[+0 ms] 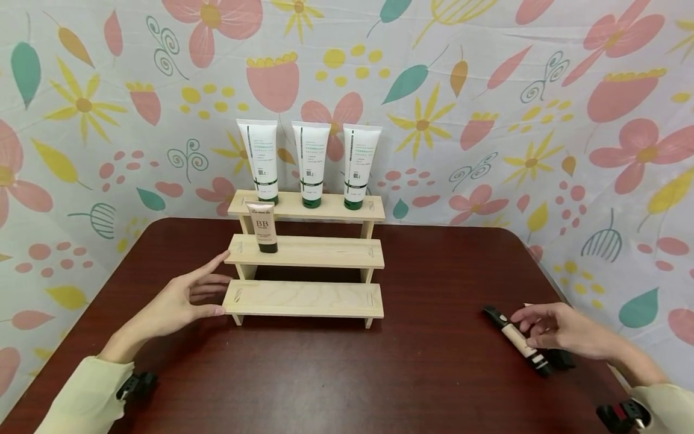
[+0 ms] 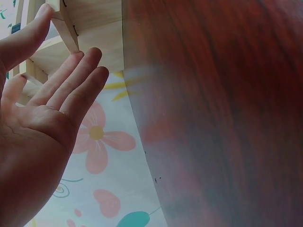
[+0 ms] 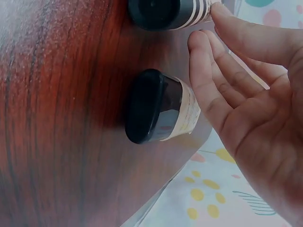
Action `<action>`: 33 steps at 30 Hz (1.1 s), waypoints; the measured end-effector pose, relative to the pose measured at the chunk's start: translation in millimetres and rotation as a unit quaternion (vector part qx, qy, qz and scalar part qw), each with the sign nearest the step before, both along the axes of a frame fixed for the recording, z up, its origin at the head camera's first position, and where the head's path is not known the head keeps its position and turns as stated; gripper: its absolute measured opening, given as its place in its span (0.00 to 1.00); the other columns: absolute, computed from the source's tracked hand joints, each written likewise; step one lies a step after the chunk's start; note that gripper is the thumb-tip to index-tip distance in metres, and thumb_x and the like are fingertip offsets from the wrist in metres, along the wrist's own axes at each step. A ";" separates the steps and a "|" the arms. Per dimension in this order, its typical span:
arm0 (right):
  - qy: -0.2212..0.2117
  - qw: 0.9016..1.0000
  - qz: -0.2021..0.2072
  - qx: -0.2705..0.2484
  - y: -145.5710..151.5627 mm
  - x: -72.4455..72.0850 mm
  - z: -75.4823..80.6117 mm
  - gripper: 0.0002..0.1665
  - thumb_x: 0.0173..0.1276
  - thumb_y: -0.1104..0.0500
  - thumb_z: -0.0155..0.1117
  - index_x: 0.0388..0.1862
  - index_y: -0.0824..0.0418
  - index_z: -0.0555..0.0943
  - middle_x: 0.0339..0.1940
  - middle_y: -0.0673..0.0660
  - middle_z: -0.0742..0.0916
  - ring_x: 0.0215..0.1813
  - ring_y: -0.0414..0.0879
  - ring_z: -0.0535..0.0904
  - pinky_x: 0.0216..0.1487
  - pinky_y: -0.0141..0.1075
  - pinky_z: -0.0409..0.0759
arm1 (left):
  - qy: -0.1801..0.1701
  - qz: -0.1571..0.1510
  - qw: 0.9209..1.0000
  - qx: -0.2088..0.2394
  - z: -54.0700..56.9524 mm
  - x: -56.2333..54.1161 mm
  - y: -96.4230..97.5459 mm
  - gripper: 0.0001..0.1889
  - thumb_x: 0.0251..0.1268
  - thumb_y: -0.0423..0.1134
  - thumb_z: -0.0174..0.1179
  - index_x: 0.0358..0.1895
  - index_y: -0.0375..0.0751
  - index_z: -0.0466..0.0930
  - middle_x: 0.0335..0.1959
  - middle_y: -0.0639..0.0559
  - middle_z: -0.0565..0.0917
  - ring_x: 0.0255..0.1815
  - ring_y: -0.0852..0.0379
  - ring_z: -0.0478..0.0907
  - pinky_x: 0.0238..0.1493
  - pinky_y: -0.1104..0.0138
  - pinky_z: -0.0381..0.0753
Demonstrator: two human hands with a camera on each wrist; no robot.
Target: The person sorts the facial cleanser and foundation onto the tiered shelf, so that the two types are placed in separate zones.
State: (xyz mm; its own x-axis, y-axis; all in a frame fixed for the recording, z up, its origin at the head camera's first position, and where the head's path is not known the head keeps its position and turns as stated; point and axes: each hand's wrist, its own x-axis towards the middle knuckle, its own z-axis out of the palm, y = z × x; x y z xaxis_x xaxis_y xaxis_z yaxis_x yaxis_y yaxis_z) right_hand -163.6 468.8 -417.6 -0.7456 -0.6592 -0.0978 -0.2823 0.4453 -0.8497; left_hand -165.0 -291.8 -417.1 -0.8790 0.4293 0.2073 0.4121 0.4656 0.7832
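Observation:
My left hand (image 1: 176,301) is at the left end of a three-step wooden display rack (image 1: 306,298). Its thumb tip meets the lowest step, the index fingertip the middle step, and the other fingers extend fairly straight. On the right, my right hand (image 1: 569,328) is beside a black-and-beige cosmetic tube (image 1: 517,339), fingers loosely bent and thumb tip at the tube's side. Beneath that hand lies a second, black-capped tube (image 3: 163,106), mostly hidden in the head view. A small beige BB cream tube (image 1: 263,226) stands on the middle step, toward its left.
Three white squeeze tubes with green caps stand along the top step: left (image 1: 262,160), middle (image 1: 311,163) and right (image 1: 361,166). The dark red-brown table (image 1: 434,277) reaches back to a flower-patterned cloth (image 1: 423,78). Its right edge runs close to my right hand.

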 end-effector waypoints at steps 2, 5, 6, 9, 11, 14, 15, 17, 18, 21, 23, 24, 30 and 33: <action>-0.009 1.000 0.006 -0.003 -1.8 -0.2 -0.2 0.20 0.71 0.80 0.61 0.60 0.84 0.74 0.42 0.67 0.84 0.38 0.50 0.84 0.35 0.39 0.87 | 0.000 0.002 1.000 -0.001 -0.6 -0.1 -0.2 0.55 0.60 0.29 0.78 0.87 0.53 0.53 0.61 0.35 0.83 0.60 0.36 0.83 0.57 0.46 0.84; -0.022 1.000 0.010 -0.011 -5.0 0.1 -0.3 0.21 0.71 0.79 0.61 0.61 0.86 0.72 0.43 0.68 0.84 0.40 0.51 0.84 0.37 0.39 0.87 | 0.002 0.005 1.000 -0.005 -2.2 -0.7 -1.0 0.56 0.60 0.29 0.78 0.87 0.53 0.53 0.61 0.36 0.83 0.59 0.37 0.84 0.57 0.47 0.84; -0.024 1.000 0.010 -0.012 -6.2 0.1 -0.5 0.21 0.72 0.78 0.62 0.61 0.86 0.72 0.43 0.68 0.84 0.40 0.51 0.84 0.37 0.39 0.87 | 0.002 0.006 1.000 -0.006 -2.6 -1.1 -1.3 0.56 0.60 0.29 0.78 0.87 0.53 0.53 0.61 0.36 0.83 0.59 0.38 0.84 0.57 0.48 0.84; -0.020 1.000 0.010 -0.011 -9.5 -0.3 -1.6 0.22 0.72 0.77 0.63 0.61 0.86 0.72 0.44 0.67 0.84 0.40 0.51 0.85 0.37 0.39 0.87 | -0.001 0.008 1.000 -0.008 -3.5 -1.6 -2.5 0.56 0.59 0.29 0.78 0.87 0.54 0.53 0.61 0.36 0.83 0.59 0.38 0.84 0.58 0.48 0.84; -0.018 1.000 0.009 -0.011 -11.3 -0.6 -2.4 0.22 0.72 0.77 0.64 0.61 0.85 0.73 0.44 0.66 0.85 0.39 0.50 0.85 0.36 0.39 0.87 | -0.004 0.009 1.000 -0.008 -3.8 -1.7 -3.1 0.56 0.59 0.29 0.78 0.87 0.55 0.53 0.61 0.37 0.83 0.60 0.39 0.84 0.58 0.48 0.84; -0.019 1.000 0.012 -0.015 -12.4 -1.1 -3.3 0.22 0.72 0.76 0.65 0.61 0.86 0.72 0.44 0.65 0.85 0.39 0.50 0.85 0.35 0.39 0.87 | -0.008 0.009 1.000 -0.010 -4.2 -1.6 -3.6 0.57 0.59 0.29 0.78 0.87 0.55 0.52 0.61 0.37 0.83 0.60 0.39 0.83 0.58 0.48 0.83; -0.019 1.000 0.012 -0.016 -12.6 -1.1 -3.6 0.22 0.72 0.76 0.65 0.61 0.85 0.72 0.44 0.65 0.85 0.38 0.50 0.85 0.35 0.39 0.87 | -0.007 0.008 1.000 -0.011 -4.2 -1.6 -3.6 0.57 0.59 0.29 0.78 0.87 0.55 0.52 0.61 0.37 0.83 0.60 0.39 0.83 0.59 0.48 0.83; -0.021 1.000 0.014 -0.018 -13.3 -1.2 -3.8 0.22 0.72 0.76 0.65 0.61 0.86 0.72 0.43 0.65 0.85 0.38 0.49 0.85 0.35 0.39 0.87 | -0.006 0.009 1.000 -0.012 -4.3 -1.6 -3.6 0.57 0.59 0.29 0.78 0.87 0.55 0.52 0.61 0.37 0.83 0.60 0.39 0.83 0.58 0.48 0.83; -0.022 0.999 0.014 -0.019 -13.8 -1.2 -3.9 0.22 0.72 0.76 0.65 0.61 0.86 0.72 0.43 0.65 0.85 0.38 0.49 0.85 0.34 0.39 0.87 | -0.005 0.009 1.000 -0.011 -4.2 -1.6 -3.6 0.57 0.59 0.28 0.78 0.87 0.55 0.53 0.61 0.37 0.83 0.60 0.39 0.84 0.58 0.48 0.83; -0.024 0.999 0.010 -0.019 -16.2 -1.4 -4.1 0.22 0.72 0.75 0.66 0.61 0.84 0.73 0.43 0.64 0.86 0.38 0.49 0.85 0.34 0.39 0.87 | -0.004 0.009 1.000 -0.010 -3.8 -1.7 -3.6 0.57 0.59 0.28 0.78 0.87 0.55 0.53 0.61 0.37 0.83 0.60 0.39 0.84 0.58 0.49 0.83; -0.025 0.999 0.013 -0.021 -18.0 -1.7 -4.4 0.22 0.72 0.75 0.65 0.61 0.84 0.73 0.43 0.65 0.85 0.38 0.50 0.85 0.34 0.39 0.87 | -0.004 0.009 1.000 -0.010 -3.6 -1.8 -3.6 0.57 0.58 0.28 0.78 0.87 0.55 0.53 0.61 0.37 0.83 0.60 0.39 0.84 0.58 0.50 0.84; -0.026 0.999 0.014 -0.023 -19.0 -1.7 -4.5 0.22 0.73 0.75 0.65 0.61 0.84 0.73 0.43 0.65 0.85 0.37 0.50 0.85 0.34 0.39 0.87 | -0.004 0.009 1.000 -0.010 -3.5 -1.8 -3.6 0.57 0.59 0.28 0.78 0.87 0.55 0.53 0.61 0.37 0.83 0.60 0.39 0.84 0.58 0.50 0.84; -0.033 0.999 0.011 -0.027 -23.6 -1.7 -5.6 0.22 0.73 0.75 0.64 0.62 0.84 0.72 0.42 0.67 0.85 0.35 0.52 0.84 0.30 0.42 0.85 | -0.006 0.007 1.000 -0.009 -3.1 -2.2 -3.3 0.57 0.59 0.29 0.78 0.87 0.56 0.52 0.62 0.38 0.83 0.60 0.40 0.83 0.58 0.48 0.83; -0.034 0.999 0.010 -0.023 -24.9 -2.1 -5.4 0.23 0.73 0.74 0.65 0.63 0.84 0.72 0.42 0.67 0.86 0.35 0.52 0.85 0.32 0.42 0.86 | -0.004 0.006 1.000 -0.009 -2.5 -2.2 -3.2 0.57 0.59 0.29 0.78 0.87 0.56 0.52 0.62 0.38 0.83 0.60 0.40 0.83 0.59 0.48 0.83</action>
State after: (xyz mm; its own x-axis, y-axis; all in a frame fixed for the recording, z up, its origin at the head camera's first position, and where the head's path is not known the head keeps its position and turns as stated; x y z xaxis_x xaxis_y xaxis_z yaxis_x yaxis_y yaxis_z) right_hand -165.7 443.9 -423.0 -0.7245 -0.6793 -0.1169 -0.2312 0.3993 -0.8872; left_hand -167.2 -295.0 -419.7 -0.8863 0.4214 0.1922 0.3991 0.4842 0.7786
